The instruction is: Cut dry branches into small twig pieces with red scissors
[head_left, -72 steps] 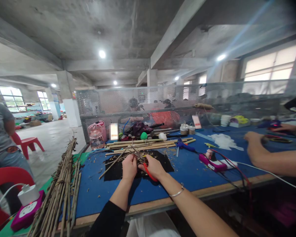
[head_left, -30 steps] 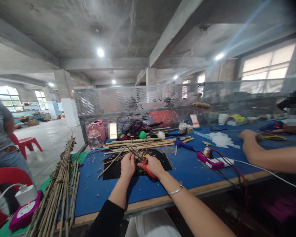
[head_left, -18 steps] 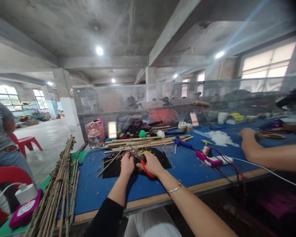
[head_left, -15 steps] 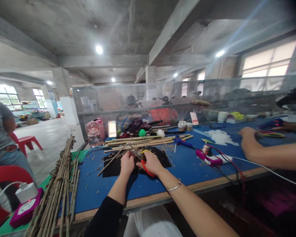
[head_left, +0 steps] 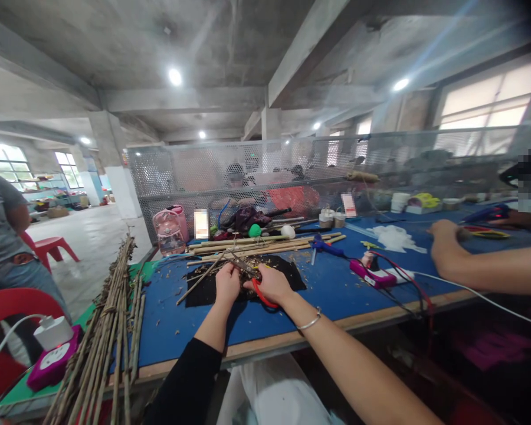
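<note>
My right hand point(head_left: 273, 284) is wrapped round red-handled scissors point(head_left: 262, 294). Their metal blades point up and left, toward my left hand point(head_left: 228, 284). Its fingers are pinched together close beside the blades; what they hold is too small to make out. Both hands are over a black cloth point(head_left: 292, 276) strewn with brown plant scraps. A thin stick point(head_left: 197, 285) slants across the cloth's left part, its upper end near my left fingers. Just behind the cloth, long pale sticks point(head_left: 287, 247) lie in a row.
At the left is a bundle of dry stalks point(head_left: 108, 319) by a purple power strip point(head_left: 48, 366). A blue glue gun point(head_left: 325, 246) and another purple power strip point(head_left: 371, 274) with cables lie right. A co-worker's arm point(head_left: 482, 268) rests on the table. Mesh partition point(head_left: 181, 177) stands behind.
The view has tilted slightly, so the table sits a little higher in the picture. My hands stay close together over the black cloth, with the scissors still in the right one.
</note>
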### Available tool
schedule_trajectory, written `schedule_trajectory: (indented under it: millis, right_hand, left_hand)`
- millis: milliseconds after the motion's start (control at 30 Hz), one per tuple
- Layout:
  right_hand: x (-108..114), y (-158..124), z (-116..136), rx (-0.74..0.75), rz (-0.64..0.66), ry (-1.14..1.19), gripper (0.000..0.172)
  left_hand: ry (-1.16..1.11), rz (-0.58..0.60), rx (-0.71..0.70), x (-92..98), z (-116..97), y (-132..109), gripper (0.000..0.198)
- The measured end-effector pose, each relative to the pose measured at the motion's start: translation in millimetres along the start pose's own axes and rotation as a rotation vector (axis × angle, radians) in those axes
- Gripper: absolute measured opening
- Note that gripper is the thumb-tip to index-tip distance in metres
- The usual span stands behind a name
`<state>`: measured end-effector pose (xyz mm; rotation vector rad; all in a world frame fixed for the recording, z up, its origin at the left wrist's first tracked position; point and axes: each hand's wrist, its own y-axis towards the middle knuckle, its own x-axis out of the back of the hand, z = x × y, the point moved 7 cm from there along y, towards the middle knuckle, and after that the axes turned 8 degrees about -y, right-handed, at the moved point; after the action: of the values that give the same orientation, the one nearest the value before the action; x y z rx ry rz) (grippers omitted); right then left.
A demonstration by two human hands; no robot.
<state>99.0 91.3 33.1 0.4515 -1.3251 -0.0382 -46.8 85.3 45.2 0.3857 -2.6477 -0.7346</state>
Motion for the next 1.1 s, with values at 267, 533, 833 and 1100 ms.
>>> schedule_trajectory:
  millis: [267,533,833,1100]
  right_hand:
    - [2,-1,1,-0.018,-0.008,-0.002,0.05]
    - [7,-3,6,-0.008,-0.004,-0.008,0.049]
    - [0,-1,0,-0.026,0.027,-0.005,0.05]
    - [-10,2,-9,-0.047,0.051,0.004,0.053]
  left_hand:
    - [-0.015,0.026,0.045,-1.8,2,1,0.025]
    - [-0.005,0.019,-0.016,-1.7,-6,0,0.022]
    - [-0.017,0.046,-0.009,-2.2,-3,1,0.025]
    - [-0.206,0.09,0.111,-9.2,13,2,0.023]
